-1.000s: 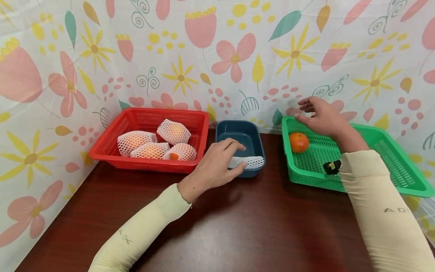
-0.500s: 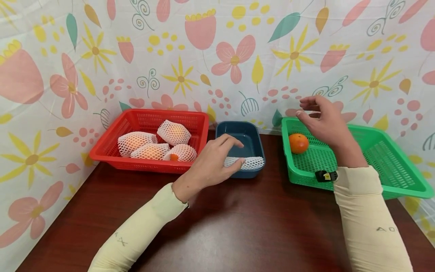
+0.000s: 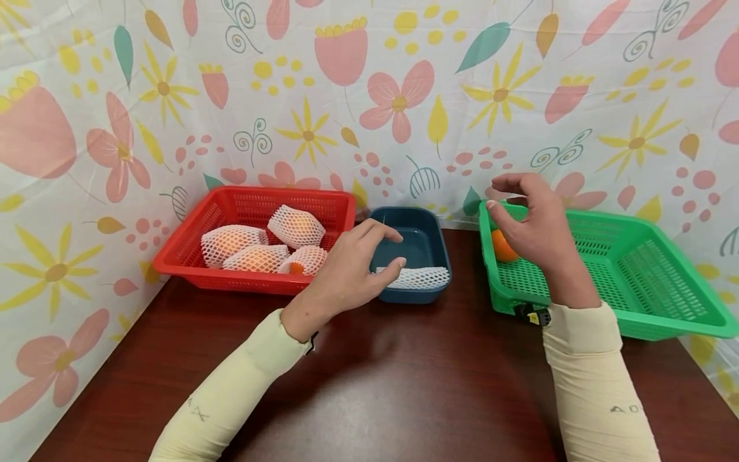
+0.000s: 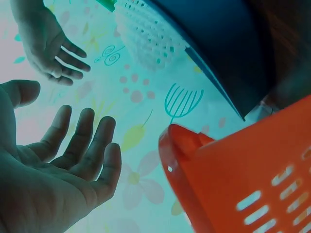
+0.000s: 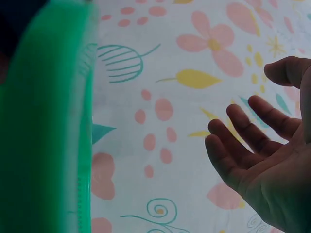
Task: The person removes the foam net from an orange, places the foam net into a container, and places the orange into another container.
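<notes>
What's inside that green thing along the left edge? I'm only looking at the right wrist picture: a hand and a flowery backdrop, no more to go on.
Observer: The head view shows an orange fruit near the left end of the green basket.
Visitor: Oh, fruit! And the person's other hand, which I can't see: is it holding anything?
Observer: No, the left hand is empty, near the blue tray.

A bin [image 3: 411,247] stands between two baskets [image 3: 242,282].
</notes>
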Action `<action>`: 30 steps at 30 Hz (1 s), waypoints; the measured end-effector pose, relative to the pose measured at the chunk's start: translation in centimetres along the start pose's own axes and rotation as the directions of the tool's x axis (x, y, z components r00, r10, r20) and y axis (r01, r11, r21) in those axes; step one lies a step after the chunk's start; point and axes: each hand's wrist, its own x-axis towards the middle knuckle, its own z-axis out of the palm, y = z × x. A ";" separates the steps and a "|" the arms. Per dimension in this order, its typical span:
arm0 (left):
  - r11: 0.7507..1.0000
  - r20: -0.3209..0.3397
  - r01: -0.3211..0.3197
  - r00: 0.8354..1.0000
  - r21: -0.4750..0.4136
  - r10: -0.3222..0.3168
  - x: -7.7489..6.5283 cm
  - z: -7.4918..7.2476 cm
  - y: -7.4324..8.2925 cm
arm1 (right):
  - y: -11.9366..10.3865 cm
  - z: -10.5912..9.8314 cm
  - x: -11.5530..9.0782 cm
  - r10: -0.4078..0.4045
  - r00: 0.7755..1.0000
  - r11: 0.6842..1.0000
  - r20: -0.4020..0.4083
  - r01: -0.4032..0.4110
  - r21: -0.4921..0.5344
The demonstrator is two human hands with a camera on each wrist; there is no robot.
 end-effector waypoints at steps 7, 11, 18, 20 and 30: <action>1.000 -0.017 0.019 1.000 -0.013 -0.019 0.0 -0.9 0.2 | -0.9 0.9 -0.3 -0.099 0.995 0.994 0.018 0.100 -0.048; 1.000 -0.047 0.022 0.999 -0.004 -0.023 -0.1 -1.4 0.3 | -1.5 1.8 -0.3 -0.139 0.990 0.988 0.031 0.141 -0.059; 0.999 -0.074 0.050 0.996 -0.004 -0.050 -0.4 -2.5 0.1 | -2.9 3.3 -0.4 -0.196 0.978 0.976 0.077 0.202 -0.077; 0.999 -0.073 0.054 0.996 -0.002 -0.054 -0.3 -2.7 -0.1 | -3.2 3.7 -0.5 -0.200 0.976 0.976 0.089 0.207 -0.071; 0.996 -0.084 0.092 0.992 0.014 -0.090 -0.4 -3.8 -0.6 | -4.0 5.4 -0.8 -0.192 0.968 0.977 0.163 0.203 -0.057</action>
